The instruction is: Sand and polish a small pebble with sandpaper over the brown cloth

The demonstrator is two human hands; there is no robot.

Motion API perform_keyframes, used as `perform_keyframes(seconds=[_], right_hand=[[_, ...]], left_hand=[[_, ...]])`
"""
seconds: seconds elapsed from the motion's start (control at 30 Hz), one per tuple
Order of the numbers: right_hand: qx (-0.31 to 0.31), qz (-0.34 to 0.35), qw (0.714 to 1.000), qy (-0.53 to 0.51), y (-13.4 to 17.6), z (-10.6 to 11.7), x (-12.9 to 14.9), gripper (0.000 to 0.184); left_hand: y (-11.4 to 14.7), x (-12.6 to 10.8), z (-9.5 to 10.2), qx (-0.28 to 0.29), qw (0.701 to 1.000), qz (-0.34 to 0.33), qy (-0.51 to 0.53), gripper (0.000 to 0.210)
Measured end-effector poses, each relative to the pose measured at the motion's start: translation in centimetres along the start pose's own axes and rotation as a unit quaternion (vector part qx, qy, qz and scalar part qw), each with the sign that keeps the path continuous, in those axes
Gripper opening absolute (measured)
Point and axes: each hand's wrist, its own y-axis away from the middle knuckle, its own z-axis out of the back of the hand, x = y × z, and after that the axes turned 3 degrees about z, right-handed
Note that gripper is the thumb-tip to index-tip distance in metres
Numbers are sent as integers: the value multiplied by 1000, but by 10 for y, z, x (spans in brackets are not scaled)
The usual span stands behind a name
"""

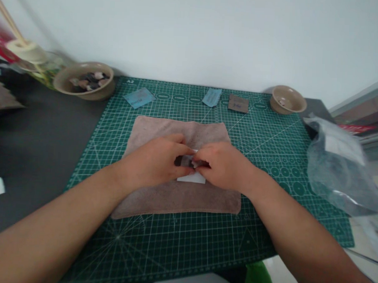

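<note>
My left hand (160, 159) and my right hand (224, 164) meet fingertip to fingertip over the middle of a pinkish-brown cloth (183, 201). Both have curled fingers with thumb and forefinger drawn together. Between the fingertips shows a small greyish piece (186, 161), mostly covered and too small to name. Under the hands lies a white rectangular paper or card (192, 177), its near edge showing below the thumbs. The cloth is spread flat on a green cutting mat (159, 244) with white grid lines.
A bowl (95, 95) of dark and pinkish pieces stands back left; a smaller bowl (287, 100) stands back right. Two blue paper pieces (139, 97) and a brown tag (238, 103) lie along the mat's far side. A clear plastic bag (338, 164) lies right. A reed diffuser (26, 53) stands far left.
</note>
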Motion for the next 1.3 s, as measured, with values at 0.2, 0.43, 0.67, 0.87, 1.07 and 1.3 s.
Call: perform_keyframes(seconds=[0.2, 0.43, 0.67, 0.87, 1.07, 1.3], right_hand=[[-45, -50, 998, 11, -1, 1, -3, 17], [-44, -58, 997, -10, 2, 5, -2, 16], [-71, -63, 995, -20, 4, 4, -3, 21], [-72, -58, 996, -7, 4, 4, -3, 20], [-72, -49, 996, -3, 3, 4, -3, 22], [-69, -46, 996, 6, 2, 3, -3, 21]], left_hand=[[1, 2, -1, 2, 1000, 4, 2, 42], [0, 0, -2, 5, 1000, 3, -16, 53], [0, -2, -1, 7, 1000, 5, -24, 55], [2, -2, -2, 1, 1000, 2, -22, 57], [2, -1, -3, 2, 1000, -1, -28, 59], [3, -1, -3, -1, 1000, -2, -16, 56]])
